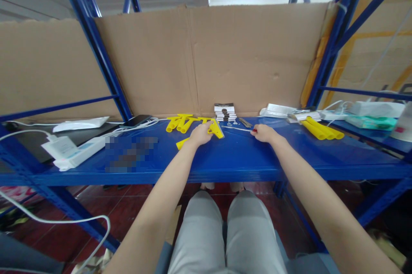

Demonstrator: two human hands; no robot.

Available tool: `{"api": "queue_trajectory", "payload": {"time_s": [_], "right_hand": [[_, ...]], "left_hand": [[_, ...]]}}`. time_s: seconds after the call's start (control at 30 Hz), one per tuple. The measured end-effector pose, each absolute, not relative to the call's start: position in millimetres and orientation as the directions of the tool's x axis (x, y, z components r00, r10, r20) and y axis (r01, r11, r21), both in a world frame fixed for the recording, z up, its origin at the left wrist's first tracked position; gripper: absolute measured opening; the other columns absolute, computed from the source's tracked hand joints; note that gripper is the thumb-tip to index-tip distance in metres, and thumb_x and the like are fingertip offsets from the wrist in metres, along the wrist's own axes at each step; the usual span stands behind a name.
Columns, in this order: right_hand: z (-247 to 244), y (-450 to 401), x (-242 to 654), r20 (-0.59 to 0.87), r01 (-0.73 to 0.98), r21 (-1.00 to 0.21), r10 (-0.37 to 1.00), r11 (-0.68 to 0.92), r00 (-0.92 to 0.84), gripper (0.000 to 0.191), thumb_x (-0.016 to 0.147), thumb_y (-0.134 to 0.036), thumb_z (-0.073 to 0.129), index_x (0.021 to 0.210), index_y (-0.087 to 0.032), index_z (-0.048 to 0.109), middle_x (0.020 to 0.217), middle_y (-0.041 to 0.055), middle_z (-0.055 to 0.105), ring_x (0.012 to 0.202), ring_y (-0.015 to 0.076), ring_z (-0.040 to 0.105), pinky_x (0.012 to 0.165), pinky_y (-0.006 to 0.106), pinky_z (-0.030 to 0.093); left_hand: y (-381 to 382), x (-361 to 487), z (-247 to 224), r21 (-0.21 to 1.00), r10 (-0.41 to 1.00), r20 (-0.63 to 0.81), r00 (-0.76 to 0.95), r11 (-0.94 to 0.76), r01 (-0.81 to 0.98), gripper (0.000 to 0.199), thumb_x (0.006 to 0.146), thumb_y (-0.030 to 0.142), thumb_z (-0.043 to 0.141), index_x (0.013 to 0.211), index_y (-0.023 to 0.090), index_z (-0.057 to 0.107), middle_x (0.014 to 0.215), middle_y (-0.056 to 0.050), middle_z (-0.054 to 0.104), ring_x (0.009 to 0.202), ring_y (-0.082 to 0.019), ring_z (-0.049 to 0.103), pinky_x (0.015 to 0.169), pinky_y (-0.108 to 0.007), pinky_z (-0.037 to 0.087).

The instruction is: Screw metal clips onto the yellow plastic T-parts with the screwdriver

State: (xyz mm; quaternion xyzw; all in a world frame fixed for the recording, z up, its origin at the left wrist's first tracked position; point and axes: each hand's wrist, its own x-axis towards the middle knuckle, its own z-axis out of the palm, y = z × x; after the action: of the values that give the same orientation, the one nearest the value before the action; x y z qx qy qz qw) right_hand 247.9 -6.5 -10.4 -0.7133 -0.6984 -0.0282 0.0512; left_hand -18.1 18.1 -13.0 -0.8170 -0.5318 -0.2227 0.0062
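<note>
My left hand (201, 134) is closed around a yellow scraper (216, 129) with a broad flat head, lying low over the blue shelf top (238, 158). My right hand (264, 133) grips the red handle of a screwdriver (238, 129); its thin metal shaft points left towards the scraper head. Whether the tip touches the scraper is too small to tell. Several yellow T-shaped scraper pieces (184, 123) lie just beyond and left of my left hand. Past the screwdriver are small metal bits (235, 122) and thin flat strips (246, 123).
A stack of small printed boxes (225, 112) stands against the cardboard back wall (257, 59). Yellow tubes (322, 129) lie at the right. A white power strip (82, 153), cables and a dark phone (138, 120) occupy the left. Blue uprights (96, 46) frame both sides.
</note>
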Motion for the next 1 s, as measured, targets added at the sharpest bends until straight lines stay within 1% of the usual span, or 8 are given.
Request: {"api": "queue_trajectory", "payload": {"time_s": [0.1,0.2,0.33,0.43,0.57,0.83,1.0], "right_hand": [[-11.2,-5.6,248.5,0.1,1.0,0.004,0.995,-0.022,0.021,0.035,0.093,-0.031,0.043,0.115,-0.012,0.061,0.117,0.0188,0.065,0.113,0.0287,0.059,0.087,0.035,0.045],[-11.7,-5.1,248.2,0.103,1.0,0.007,0.994,-0.019,0.018,0.034,0.094,-0.031,0.042,0.114,-0.013,0.062,0.115,0.0172,0.066,0.113,0.0274,0.059,0.087,0.034,0.045],[-12.1,-4.6,246.3,0.128,1.0,-0.01,0.991,-0.027,0.028,0.032,0.094,-0.033,0.042,0.112,-0.016,0.062,0.116,0.0159,0.065,0.113,0.0272,0.058,0.087,0.036,0.045],[-13.0,-3.7,245.5,0.153,0.999,-0.025,0.988,-0.026,0.03,0.032,0.093,-0.033,0.043,0.114,-0.015,0.061,0.121,0.0164,0.063,0.115,0.0282,0.056,0.091,0.039,0.044],[-14.3,-3.1,245.2,0.172,0.999,-0.04,0.985,-0.026,0.032,0.032,0.092,-0.032,0.045,0.115,-0.015,0.059,0.122,0.0169,0.061,0.116,0.0284,0.055,0.093,0.041,0.043],[-16.7,-1.2,245.5,0.159,0.995,-0.099,0.986,-0.026,0.041,0.034,0.091,-0.033,0.046,0.12,-0.016,0.054,0.123,0.0166,0.061,0.116,0.0293,0.055,0.093,0.043,0.042],[-18.2,1.0,246.7,0.142,0.995,-0.097,0.989,-0.029,0.043,0.035,0.091,-0.033,0.047,0.122,-0.017,0.052,0.122,0.0158,0.062,0.116,0.0291,0.056,0.093,0.043,0.042]], "left_hand": [[18.5,-18.0,-13.1,0.201,0.866,0.362,0.344,-0.433,0.879,0.057,0.082,0.018,0.058,0.138,0.017,0.048,0.129,-0.012,0.061,0.119,-0.025,0.057,0.102,-0.035,0.043],[18.5,-17.7,-13.4,0.187,0.865,0.363,0.347,-0.433,0.882,0.057,0.082,0.018,0.058,0.139,0.017,0.047,0.128,-0.012,0.062,0.119,-0.025,0.057,0.102,-0.035,0.043],[18.0,-17.4,-13.3,0.184,0.865,0.361,0.349,-0.433,0.882,0.059,0.082,0.018,0.059,0.139,0.017,0.047,0.129,-0.012,0.062,0.119,-0.026,0.057,0.101,-0.035,0.043],[17.3,-17.3,-12.7,0.188,0.865,0.36,0.351,-0.435,0.881,0.059,0.082,0.018,0.059,0.139,0.017,0.047,0.129,-0.012,0.061,0.119,-0.025,0.057,0.101,-0.034,0.044],[16.0,-17.0,-11.7,0.184,0.866,0.358,0.349,-0.432,0.883,0.059,0.082,0.018,0.059,0.139,0.017,0.047,0.129,-0.013,0.062,0.117,-0.026,0.059,0.099,-0.035,0.045],[14.1,-15.9,-10.5,0.182,0.868,0.356,0.346,-0.428,0.885,0.058,0.082,0.019,0.059,0.139,0.017,0.047,0.126,-0.011,0.064,0.115,-0.026,0.06,0.097,-0.033,0.046],[13.8,-15.6,-10.3,0.181,0.869,0.355,0.345,-0.426,0.886,0.058,0.082,0.02,0.06,0.139,0.017,0.047,0.126,-0.012,0.064,0.115,-0.025,0.06,0.097,-0.033,0.046]]}}
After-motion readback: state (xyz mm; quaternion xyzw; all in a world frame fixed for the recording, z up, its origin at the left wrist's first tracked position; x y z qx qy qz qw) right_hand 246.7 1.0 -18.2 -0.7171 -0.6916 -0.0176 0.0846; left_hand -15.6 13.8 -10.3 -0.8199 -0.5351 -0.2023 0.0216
